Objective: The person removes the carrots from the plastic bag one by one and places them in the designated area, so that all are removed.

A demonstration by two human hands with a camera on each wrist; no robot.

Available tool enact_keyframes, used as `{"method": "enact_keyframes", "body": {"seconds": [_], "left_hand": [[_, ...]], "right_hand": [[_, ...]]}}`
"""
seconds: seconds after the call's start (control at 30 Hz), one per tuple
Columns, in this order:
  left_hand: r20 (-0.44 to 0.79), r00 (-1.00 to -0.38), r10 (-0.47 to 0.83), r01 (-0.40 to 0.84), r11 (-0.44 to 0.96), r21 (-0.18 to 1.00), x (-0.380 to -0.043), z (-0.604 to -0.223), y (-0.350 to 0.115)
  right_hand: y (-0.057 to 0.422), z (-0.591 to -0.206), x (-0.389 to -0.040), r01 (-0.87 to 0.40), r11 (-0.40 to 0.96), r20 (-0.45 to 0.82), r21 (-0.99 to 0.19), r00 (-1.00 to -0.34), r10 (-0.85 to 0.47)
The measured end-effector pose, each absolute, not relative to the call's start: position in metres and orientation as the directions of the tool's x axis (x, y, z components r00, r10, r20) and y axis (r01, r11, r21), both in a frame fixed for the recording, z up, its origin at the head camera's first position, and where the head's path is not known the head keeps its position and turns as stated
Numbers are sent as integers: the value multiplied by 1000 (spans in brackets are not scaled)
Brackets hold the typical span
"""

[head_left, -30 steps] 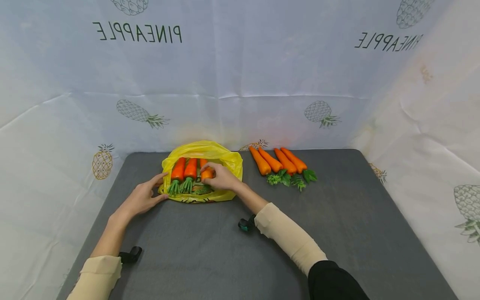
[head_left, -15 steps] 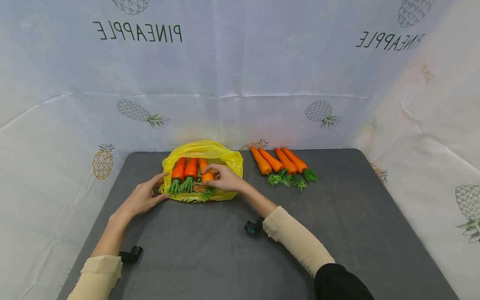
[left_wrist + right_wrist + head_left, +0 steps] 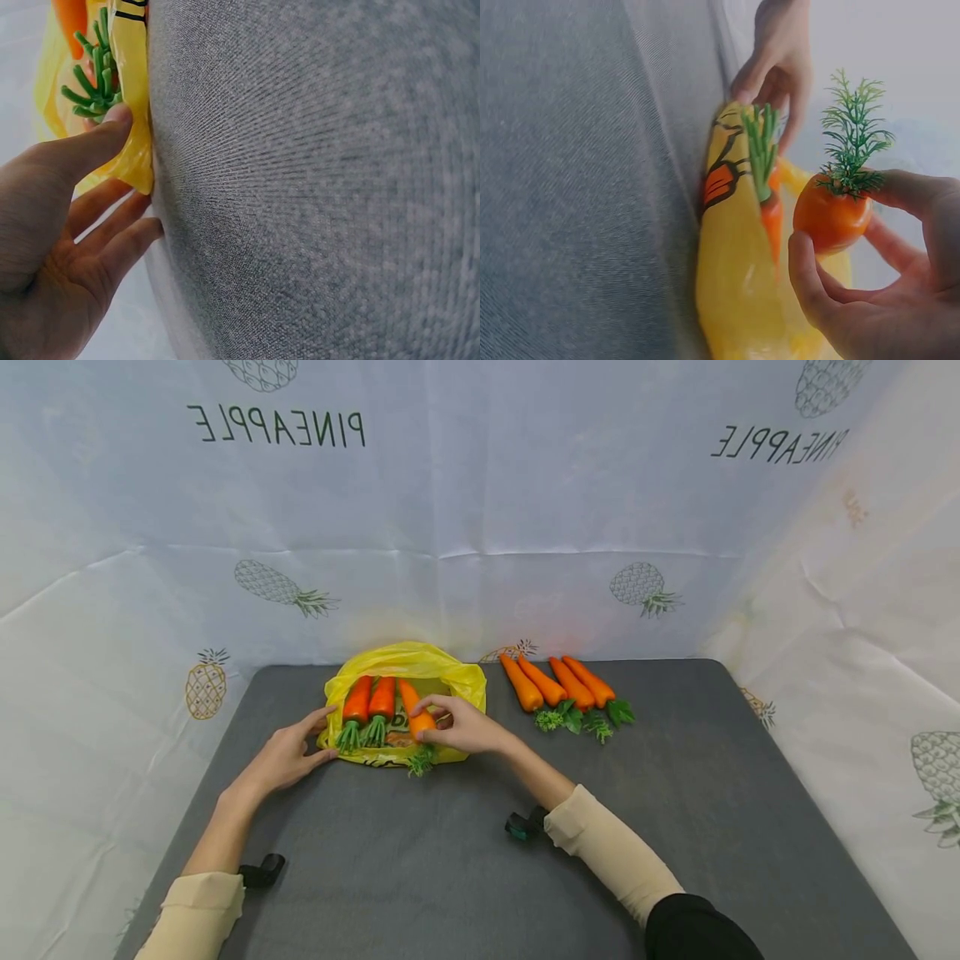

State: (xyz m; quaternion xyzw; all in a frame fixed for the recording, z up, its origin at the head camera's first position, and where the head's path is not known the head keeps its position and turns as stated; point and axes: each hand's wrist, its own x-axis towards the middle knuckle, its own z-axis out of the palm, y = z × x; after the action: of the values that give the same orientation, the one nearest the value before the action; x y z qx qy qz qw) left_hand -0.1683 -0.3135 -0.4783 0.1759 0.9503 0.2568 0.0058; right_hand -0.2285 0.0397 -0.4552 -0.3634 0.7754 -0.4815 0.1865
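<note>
A yellow plastic bag (image 3: 397,655) lies on its side with its mouth toward me. My left hand (image 3: 285,758) holds the bag's left edge; in the left wrist view its thumb lies on the yellow plastic (image 3: 136,75) and its fingers reach behind. Two red-orange carrots (image 3: 357,700) with stubby green stems lie side by side in the bag's mouth. My right hand (image 3: 468,728) pinches the thick end of an orange carrot (image 3: 412,700) with feathery green leaves, which hang past the bag's front edge. The right wrist view shows this carrot (image 3: 831,219) between thumb and fingers.
Several orange carrots (image 3: 555,683) with leafy tops lie at the back of the grey table (image 3: 420,860), right of the bag. A white cloth (image 3: 480,510) printed with pineapples hangs behind the table.
My right hand has drawn the feathery-leaved carrot toward me and slightly right; its leaves now hang over the bag's front edge. The left hand has stayed at the bag's left edge.
</note>
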Motion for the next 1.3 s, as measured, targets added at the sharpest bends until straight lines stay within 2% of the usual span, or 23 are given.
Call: {"method": "enact_keyframes", "body": {"seconds": [0.33, 0.5, 0.8, 1.03, 1.3], "left_hand": [[74, -939, 336, 327, 802, 500, -168, -479, -315], [77, -938, 339, 330, 800, 501, -168, -479, -314], [81, -937, 340, 333, 799, 501, -167, -477, -313], [78, -938, 338, 330, 799, 503, -167, -476, -313], [79, -938, 338, 331, 801, 498, -167, -476, -314]], "right_hand": [[49, -429, -210, -412, 227, 91, -883, -624, -776], [60, -416, -203, -406, 218, 96, -888, -625, -775], [86, -400, -202, -416, 233, 112, -879, -655, -747], [113, -387, -203, -387, 268, 96, -882, -705, -703], [148, -383, -210, -397, 252, 152, -883, -749, -645]]}}
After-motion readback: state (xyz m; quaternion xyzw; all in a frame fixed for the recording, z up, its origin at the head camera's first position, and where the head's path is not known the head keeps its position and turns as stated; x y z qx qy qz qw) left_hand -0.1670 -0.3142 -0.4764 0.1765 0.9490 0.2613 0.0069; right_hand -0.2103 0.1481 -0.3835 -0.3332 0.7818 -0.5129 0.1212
